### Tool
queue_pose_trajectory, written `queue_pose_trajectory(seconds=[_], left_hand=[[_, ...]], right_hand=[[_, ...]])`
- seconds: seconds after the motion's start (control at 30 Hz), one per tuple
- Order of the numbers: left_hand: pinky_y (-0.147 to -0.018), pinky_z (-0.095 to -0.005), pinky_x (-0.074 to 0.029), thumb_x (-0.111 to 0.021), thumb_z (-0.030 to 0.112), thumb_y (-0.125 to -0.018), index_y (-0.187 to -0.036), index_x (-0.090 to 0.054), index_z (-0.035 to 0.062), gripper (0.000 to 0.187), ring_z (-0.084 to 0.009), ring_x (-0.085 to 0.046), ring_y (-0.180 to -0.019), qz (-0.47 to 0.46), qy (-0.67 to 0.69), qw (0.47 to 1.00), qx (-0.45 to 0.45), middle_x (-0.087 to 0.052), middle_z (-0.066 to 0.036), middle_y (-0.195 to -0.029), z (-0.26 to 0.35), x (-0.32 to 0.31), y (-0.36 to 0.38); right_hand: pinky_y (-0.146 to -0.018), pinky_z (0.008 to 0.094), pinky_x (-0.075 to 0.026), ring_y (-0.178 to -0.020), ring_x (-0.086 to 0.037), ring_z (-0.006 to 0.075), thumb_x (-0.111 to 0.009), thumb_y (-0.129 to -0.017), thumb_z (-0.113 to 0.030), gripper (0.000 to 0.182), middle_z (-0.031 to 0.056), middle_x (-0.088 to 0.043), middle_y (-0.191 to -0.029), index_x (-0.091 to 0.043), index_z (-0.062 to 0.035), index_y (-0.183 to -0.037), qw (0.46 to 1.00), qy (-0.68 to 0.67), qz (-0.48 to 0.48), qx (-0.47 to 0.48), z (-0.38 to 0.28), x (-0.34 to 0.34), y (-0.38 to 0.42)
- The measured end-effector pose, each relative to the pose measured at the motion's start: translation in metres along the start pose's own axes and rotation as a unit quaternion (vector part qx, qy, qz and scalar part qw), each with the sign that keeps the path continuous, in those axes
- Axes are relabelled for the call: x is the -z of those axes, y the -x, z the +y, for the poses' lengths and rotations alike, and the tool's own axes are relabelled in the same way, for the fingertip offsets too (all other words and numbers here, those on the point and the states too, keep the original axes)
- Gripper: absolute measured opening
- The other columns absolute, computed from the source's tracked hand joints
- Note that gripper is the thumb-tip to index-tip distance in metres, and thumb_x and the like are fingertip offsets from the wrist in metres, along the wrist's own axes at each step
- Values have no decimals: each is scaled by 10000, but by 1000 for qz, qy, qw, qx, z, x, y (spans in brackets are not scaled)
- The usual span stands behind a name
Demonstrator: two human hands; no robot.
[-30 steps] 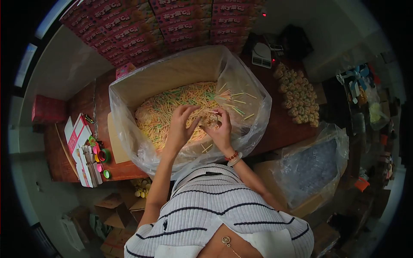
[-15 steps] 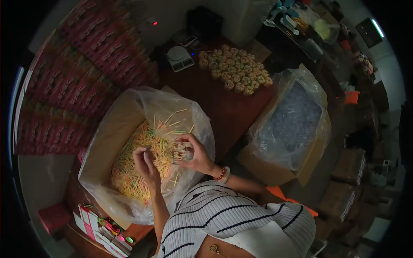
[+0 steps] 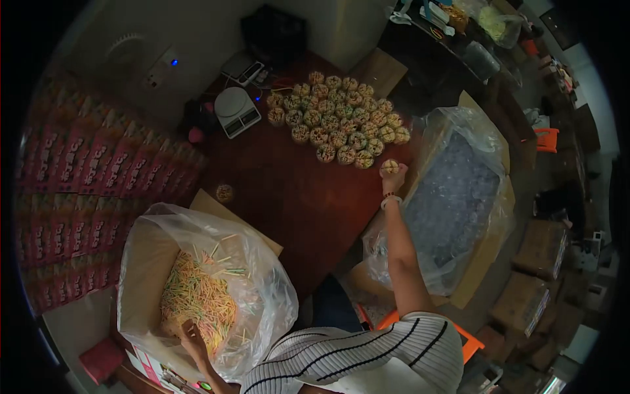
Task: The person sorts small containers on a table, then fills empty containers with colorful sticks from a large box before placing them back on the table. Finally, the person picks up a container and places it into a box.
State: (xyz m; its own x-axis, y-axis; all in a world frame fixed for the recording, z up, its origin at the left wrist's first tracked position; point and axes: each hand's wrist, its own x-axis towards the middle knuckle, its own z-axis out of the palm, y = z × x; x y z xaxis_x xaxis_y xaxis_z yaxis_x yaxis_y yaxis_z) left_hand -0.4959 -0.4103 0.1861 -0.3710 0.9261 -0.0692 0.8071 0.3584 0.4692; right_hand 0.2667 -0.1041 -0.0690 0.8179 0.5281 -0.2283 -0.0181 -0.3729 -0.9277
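Note:
My right hand (image 3: 392, 176) is closed round a small clear container of coloured sticks (image 3: 390, 166), at the right edge of the dark red table (image 3: 289, 197). Just beyond it stands a large group of similar filled containers (image 3: 338, 118). At the lower left, my left hand (image 3: 191, 336) is over a pile of thin pastel sticks (image 3: 193, 289) inside a plastic-lined cardboard box (image 3: 144, 262). Its fingers look bent together, and whatever they may hold is too small and dark to name.
A white scale (image 3: 237, 111) stands at the table's back left, and a single filled container (image 3: 224, 192) near the stick box. To the right is a lined box of clear containers (image 3: 453, 197). Pink printed packages (image 3: 85, 171) are stacked at left.
My right hand has moved from the stick box to the far right of the table with a filled container. My left hand has shifted down and left over the sticks. The view has moved too.

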Motion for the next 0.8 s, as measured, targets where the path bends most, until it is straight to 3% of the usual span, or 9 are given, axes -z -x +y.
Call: queue_pose_trajectory(seconds=[0.17, 0.23, 0.37, 0.43, 0.47, 0.5, 0.57, 0.63, 0.8], left_hand=[[-630, -323, -558, -617, 72, -992, -1170, -660, 39, 185, -195, -685, -744, -25, -3, 999, 46, -724, -117, -943, -4, -4, 10], [-761, -376, -569, -615, 78, -990, -1219, -640, 45, 232, -252, -692, -879, -61, -1, 993, 98, -710, -134, -1049, -11, -2, 16], [-953, -470, -513, -669, 170, -966, -1356, -562, 48, 422, -361, -620, -1134, -3, -86, 992, 96, -632, -192, -1264, -43, -4, 29], [-1069, -522, -423, -738, 281, -915, -1477, -442, 39, 680, -453, -475, -1309, 142, -243, 959, -11, -499, -253, -1434, -81, -10, 30], [-1106, -546, -394, -771, 371, -878, -1519, -381, 25, 826, -492, -442, -1330, 122, -229, 965, 32, -455, -286, -1468, -105, -13, 30], [-1134, -519, -381, -777, 335, -874, -1523, -370, 11, 831, -467, -444, -1343, 130, -270, 953, 40, -454, -274, -1477, -109, -20, 26], [-1152, -474, -372, -818, 267, -826, -1511, -368, -15, 867, -404, -452, -1362, 130, -12, 991, 17, -450, -258, -1489, -127, -38, 27], [-1163, -489, -356, -809, 226, -822, -1461, -395, -20, 800, -453, -431, -1356, 83, -132, 983, 98, -438, -295, -1457, -145, -48, 35], [-1123, -454, -375, -802, 322, -861, -1424, -414, -36, 772, -425, -456, -1309, 274, -9, 947, 165, -450, -266, -1415, -119, -36, -6]], right_hand=[[-835, 424, -576, -1137, -615, 303, -688, -918, 18, 553, 208, -525, -1394, -391, -17, -1382, 998, -48, 41, -4, -5, -35, -47], [-887, 416, -576, -1193, -602, 327, -679, -914, 35, 670, 233, -461, -1496, -327, -18, -1482, 992, 108, 62, 20, -66, -31, -9], [-859, 371, -588, -1097, -629, 255, -652, -945, 9, 736, 221, -422, -1474, -228, -38, -1545, 995, 71, 28, 70, -56, -16, 23], [-928, 381, -574, -1144, -619, 261, -626, -943, 52, 704, 225, -417, -1484, -250, -25, -1533, 992, 96, 21, 76, -67, -8, 69], [-914, 364, -569, -1140, -623, 255, -631, -943, 42, 653, 213, -447, -1474, -299, -8, -1503, 996, 16, 17, 88, -70, -4, 93], [-900, 347, -565, -1137, -627, 250, -637, -943, 32, 604, 202, -478, -1465, -348, 9, -1473, 994, -64, -1, 93, -75, 0, 119], [-895, 348, -566, -1047, -634, 254, -626, -962, 10, 519, 178, -533, -1367, -397, 12, -1428, 978, -148, -24, 147, -95, 3, 182], [-966, 400, -566, -1076, -625, 282, -529, -998, 39, 476, 196, -500, -1391, -371, -5, -1445, 974, -102, -92, 179, -137, 11, 250], [-947, 350, -533, -1037, -619, 226, -560, -1008, 2, 416, 161, -558, -1315, -443, 4, -1407, 911, -110, -307, 251, -207, -4, 421]])
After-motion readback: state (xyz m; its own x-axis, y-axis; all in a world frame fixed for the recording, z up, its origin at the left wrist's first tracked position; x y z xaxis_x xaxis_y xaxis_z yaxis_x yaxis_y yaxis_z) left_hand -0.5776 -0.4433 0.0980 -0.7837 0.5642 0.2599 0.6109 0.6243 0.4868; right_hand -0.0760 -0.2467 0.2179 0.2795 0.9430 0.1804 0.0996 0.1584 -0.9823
